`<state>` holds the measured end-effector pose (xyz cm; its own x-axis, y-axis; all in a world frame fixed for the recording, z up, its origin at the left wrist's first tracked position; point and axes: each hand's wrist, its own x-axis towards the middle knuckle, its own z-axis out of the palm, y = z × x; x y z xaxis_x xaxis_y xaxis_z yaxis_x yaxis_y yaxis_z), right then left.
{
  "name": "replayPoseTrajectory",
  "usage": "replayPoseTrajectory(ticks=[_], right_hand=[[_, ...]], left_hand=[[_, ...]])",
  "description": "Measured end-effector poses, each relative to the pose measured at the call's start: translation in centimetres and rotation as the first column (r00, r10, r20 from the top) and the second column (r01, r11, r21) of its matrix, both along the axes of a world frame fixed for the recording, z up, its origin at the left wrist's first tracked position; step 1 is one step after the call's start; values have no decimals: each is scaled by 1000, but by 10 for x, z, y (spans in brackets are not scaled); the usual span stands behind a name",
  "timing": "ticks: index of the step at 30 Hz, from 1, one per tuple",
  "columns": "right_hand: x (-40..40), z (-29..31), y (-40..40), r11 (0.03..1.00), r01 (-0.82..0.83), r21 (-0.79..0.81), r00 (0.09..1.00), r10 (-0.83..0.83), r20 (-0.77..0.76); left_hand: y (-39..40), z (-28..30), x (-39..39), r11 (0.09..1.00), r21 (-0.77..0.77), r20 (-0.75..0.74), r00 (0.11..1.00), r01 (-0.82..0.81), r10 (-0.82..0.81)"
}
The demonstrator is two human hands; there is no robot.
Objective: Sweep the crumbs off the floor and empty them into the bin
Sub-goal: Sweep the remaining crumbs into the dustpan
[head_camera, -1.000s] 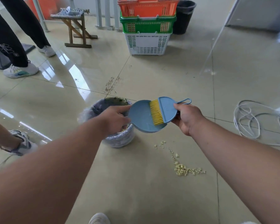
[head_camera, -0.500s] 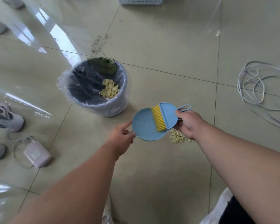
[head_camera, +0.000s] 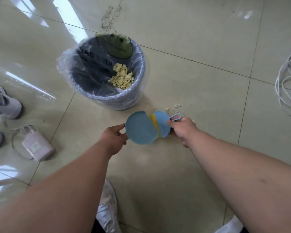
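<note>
My left hand (head_camera: 113, 139) pinches the edge of a round blue dustpan (head_camera: 140, 128) low over the tiled floor. My right hand (head_camera: 181, 129) grips the handle of a small blue brush (head_camera: 162, 122) with yellow bristles (head_camera: 154, 121), which overlaps the pan's right side. A few pale yellow crumbs (head_camera: 174, 106) lie on the floor just beyond the brush; my right hand hides others. The bin (head_camera: 138, 91), lined with a clear bag, stands beyond the pan and holds a heap of yellow crumbs (head_camera: 122, 77) and a green leaf-shaped piece.
A pink charger block (head_camera: 37, 147) with its cable lies on the floor at left, near another person's sneakers (head_camera: 5, 105). A coil of white cable (head_camera: 287, 81) lies at the right edge. My own shoes (head_camera: 107, 214) show at the bottom.
Both hands have brought the dustpan and brush down from beside the bin's rim toward the floor, over the crumbs. My view has tilted further downward and closer to the bin.
</note>
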<state>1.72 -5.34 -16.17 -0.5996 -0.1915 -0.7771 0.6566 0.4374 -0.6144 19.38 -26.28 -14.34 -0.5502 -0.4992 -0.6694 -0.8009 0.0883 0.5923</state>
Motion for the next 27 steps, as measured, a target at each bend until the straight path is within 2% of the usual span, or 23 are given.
replayPoseTrajectory(ticks=[4,6,10,19,23,25,27], right_hand=[[-12,-30,3,996,-46,72,996,51,-69],[-19,-15,-1,993,-24,113,993,37,-116],[-47,-3,-2,979,125,161,964,-82,-254],[-82,-4,64,909,324,261,927,-250,-281],[-80,-8,93,882,400,249,910,-351,-218],[-83,-10,101,885,431,175,900,-408,-153],[-94,-8,104,897,434,81,894,-417,-166]], left_hand=[[5,-4,0,999,-23,51,998,35,-34],[5,-7,-1,999,-25,70,997,37,-35],[7,-11,-6,999,-29,79,997,24,-21],[17,-18,-27,1000,-11,61,998,14,-14],[25,-18,-38,999,-4,60,997,44,-43],[30,-17,-43,998,-14,57,997,53,-53],[35,-15,-47,998,-24,57,997,62,-60]])
